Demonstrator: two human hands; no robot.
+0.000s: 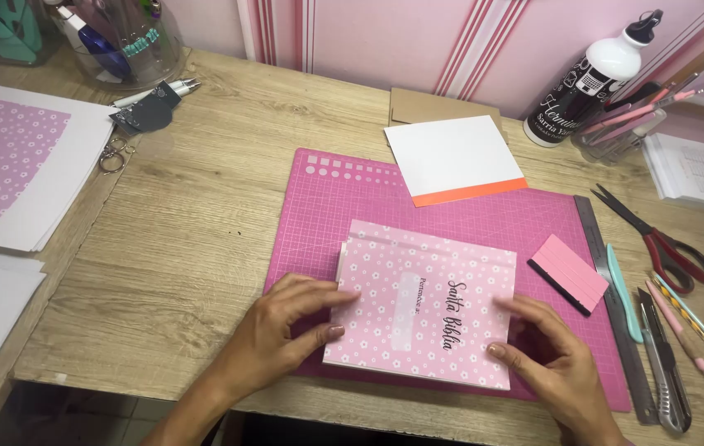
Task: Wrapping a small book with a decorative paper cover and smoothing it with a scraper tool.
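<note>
A pink booklet cover (426,301) with small white flowers and dark lettering lies flat on a pink cutting mat (484,215). My left hand (290,326) rests on the cover's left edge, fingertips pressing the paper down at its upper and lower left. My right hand (546,351) presses on the cover's right side near the lower right corner. Both hands lie flat on the cover, fingers slightly spread, gripping nothing.
A pink squeegee block (571,272), metal ruler (612,306), red-handled scissors (661,244), craft knife (664,367) and pens lie to the right. A white card with an orange edge (455,161) sits behind, a white bottle (591,78) at the back. Patterned sheets (5,157) lie far left.
</note>
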